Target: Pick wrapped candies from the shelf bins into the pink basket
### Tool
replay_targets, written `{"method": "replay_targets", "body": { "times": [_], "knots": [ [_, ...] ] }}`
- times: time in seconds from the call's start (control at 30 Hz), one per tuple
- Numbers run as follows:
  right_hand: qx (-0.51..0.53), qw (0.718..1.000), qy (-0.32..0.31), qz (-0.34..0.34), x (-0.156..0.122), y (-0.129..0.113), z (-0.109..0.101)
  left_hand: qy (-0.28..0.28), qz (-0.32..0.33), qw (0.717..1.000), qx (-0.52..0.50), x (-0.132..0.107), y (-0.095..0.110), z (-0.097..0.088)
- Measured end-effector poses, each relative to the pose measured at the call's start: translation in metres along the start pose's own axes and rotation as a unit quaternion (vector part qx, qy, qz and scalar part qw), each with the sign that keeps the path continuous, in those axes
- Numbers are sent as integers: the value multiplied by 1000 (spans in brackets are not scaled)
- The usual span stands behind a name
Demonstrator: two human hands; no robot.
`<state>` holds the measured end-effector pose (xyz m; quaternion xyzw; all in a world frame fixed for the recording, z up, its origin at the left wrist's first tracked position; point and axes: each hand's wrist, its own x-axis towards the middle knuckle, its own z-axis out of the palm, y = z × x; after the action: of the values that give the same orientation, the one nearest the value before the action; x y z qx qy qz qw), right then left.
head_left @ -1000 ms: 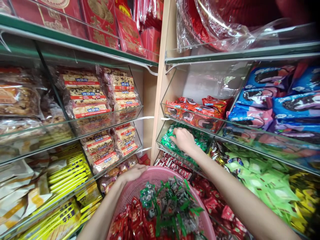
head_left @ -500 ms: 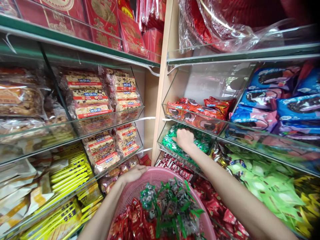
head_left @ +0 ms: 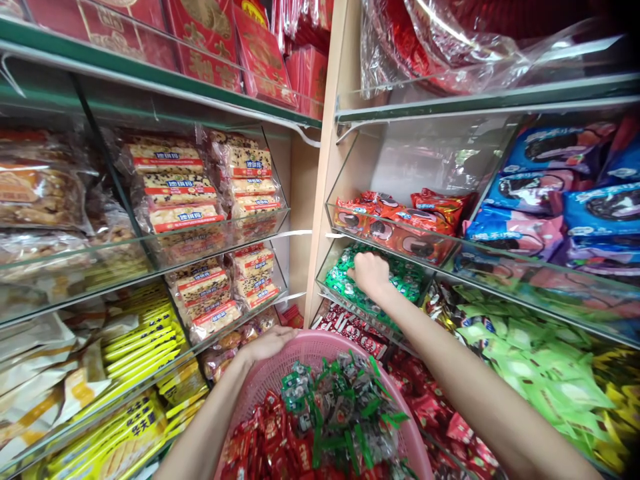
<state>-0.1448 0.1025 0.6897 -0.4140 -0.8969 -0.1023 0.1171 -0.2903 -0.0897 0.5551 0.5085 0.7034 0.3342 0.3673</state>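
A pink plastic basket [head_left: 411, 415] with a mesh wall is in front of me at the bottom centre. It holds red-wrapped candies [head_left: 270, 437] and, on top of them, clear-and-green wrapped candies [head_left: 345, 407]. My left hand [head_left: 273, 343] grips the basket's far left rim, its thumb side and knuckles showing. My right hand [head_left: 371, 272] reaches over the basket into a glass bin of small green-wrapped candies [head_left: 345, 270]. Its fingers are curled down among them, and whatever they hold is hidden under the hand.
Glass shelf bins surround me. Rice-cracker packs [head_left: 187, 193] are on the left, above yellow packets [head_left: 145, 340]. Right of the wooden post [head_left: 330, 133] are red cookie packs [head_left: 400, 217], blue cookie packs [head_left: 530, 193] and light-green packets [head_left: 530, 360]. The bins' glass edges sit close around my right forearm.
The view has shifted very slightly. My right hand stays in the green candy bin and my left hand on the basket rim.
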Motion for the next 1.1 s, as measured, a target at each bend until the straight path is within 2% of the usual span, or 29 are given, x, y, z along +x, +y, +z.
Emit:
{"method": "replay_targets", "body": {
  "times": [0.2, 0.3, 0.37, 0.47, 0.57, 0.67, 0.73, 0.83, 0.97, 1.1],
  "knots": [
    [15, 1000, 22, -7, -8, 6, -13, 0, 11, 1000, -5, 5, -3, 1],
    [34, 996, 35, -70, -26, -6, -21, 2, 16, 1000, -7, 7, -5, 2],
    [61, 989, 16, -134, -44, -21, -20, 1, 20, 1000, -8, 8, -6, 3],
    [106, 965, -61, -231, -76, -48, -4, -2, 29, 1000, -8, 9, -5, 3],
    [117, 932, -157, -304, -106, -69, 26, 1, 41, 999, -2, 7, -5, 3],
    [108, 914, -209, -331, -123, -80, 53, 9, 45, 999, 5, 5, -6, 3],
    [104, 913, -216, -329, -126, -83, 63, 13, 44, 999, 8, 4, -7, 3],
    [105, 916, -214, -322, -124, -81, 65, 16, 44, 999, 10, 4, -9, 2],
    [120, 922, -191, -315, -115, -71, 51, 10, 51, 999, 4, 6, -11, 3],
    [128, 934, -126, -308, -99, -53, 28, -1, 49, 999, -12, 9, -10, 4]
  ]
}}
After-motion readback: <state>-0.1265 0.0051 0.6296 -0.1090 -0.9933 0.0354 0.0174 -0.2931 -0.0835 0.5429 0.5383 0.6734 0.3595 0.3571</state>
